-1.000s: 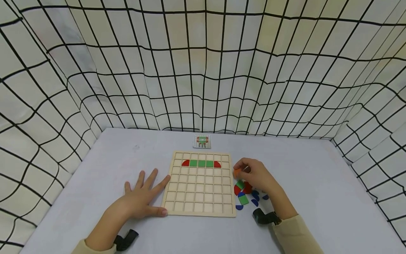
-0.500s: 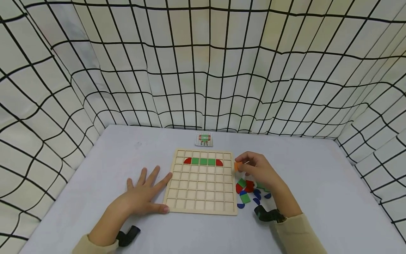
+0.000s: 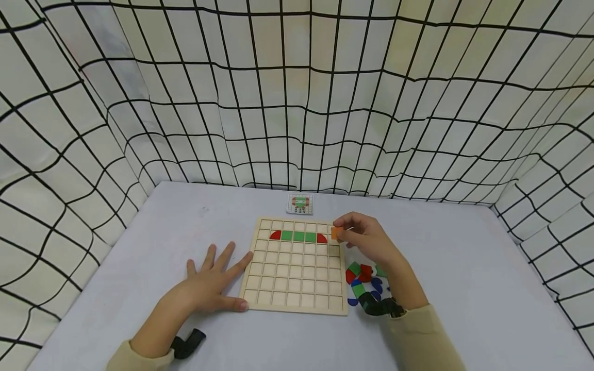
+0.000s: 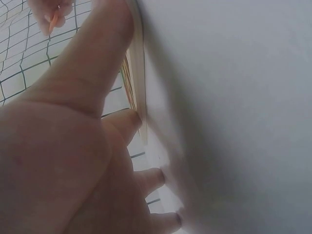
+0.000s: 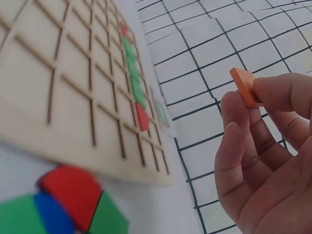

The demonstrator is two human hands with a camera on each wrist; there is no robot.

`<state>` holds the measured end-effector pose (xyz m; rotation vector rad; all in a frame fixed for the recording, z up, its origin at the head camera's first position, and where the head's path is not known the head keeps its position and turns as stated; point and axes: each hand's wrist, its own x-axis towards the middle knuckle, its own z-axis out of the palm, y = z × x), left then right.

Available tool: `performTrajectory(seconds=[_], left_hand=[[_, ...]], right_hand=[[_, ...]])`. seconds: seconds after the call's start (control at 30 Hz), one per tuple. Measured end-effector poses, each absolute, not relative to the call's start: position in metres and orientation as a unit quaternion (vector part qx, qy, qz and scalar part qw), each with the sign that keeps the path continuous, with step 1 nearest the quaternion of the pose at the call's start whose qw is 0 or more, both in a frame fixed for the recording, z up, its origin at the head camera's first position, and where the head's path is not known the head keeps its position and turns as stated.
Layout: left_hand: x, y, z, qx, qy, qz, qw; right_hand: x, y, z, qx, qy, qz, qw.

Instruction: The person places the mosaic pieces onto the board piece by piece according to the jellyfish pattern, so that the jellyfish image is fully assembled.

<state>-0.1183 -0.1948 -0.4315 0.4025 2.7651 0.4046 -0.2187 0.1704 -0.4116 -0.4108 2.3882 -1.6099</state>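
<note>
My right hand [image 3: 366, 237] pinches an orange square tile [image 3: 336, 233] between thumb and fingers, over the right edge of the wooden grid board [image 3: 297, 311]. In the right wrist view the orange tile [image 5: 246, 87] is held raised above the level of the board. One row near the board's far side carries three green square tiles [image 3: 299, 236] with a red quarter-round tile [image 3: 276, 235] at the left end and another red tile [image 3: 322, 238] at the right. My left hand [image 3: 206, 288] lies with fingers spread, its thumb and index fingertip at the board's left edge.
Loose red, green and blue pieces [image 3: 365, 273] lie to the right of the board, partly hidden by the right wrist's black strap mount [image 3: 376, 305]. A small pattern card [image 3: 299, 204] lies behind the board. Black netting [image 3: 297, 108] encloses the white table [image 3: 464, 257].
My right hand has carried the orange tile left and away from me, from beside the board to over its right edge. The left hand stays at the board's edge. The view has shifted slightly.
</note>
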Motion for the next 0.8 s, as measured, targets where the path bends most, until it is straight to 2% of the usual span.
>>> performTrajectory(seconds=[0.2,0.43,0.8], left_hand=[[-0.117,-0.195,-0.433,0.138,0.967,0.142,0.162],[-0.118,-0.194,-0.432,0.139,0.967,0.135,0.167],[-0.12,-0.194,-0.432,0.138,0.968,0.132,0.163]], right_hand=[[-0.222,0.157,-0.405,-0.127,0.799,-0.581,0.089],[-0.218,0.142,-0.42,-0.147,0.807,-0.56,0.115],[-0.216,0.125,-0.442,-0.163,0.86,-0.472,0.105]])
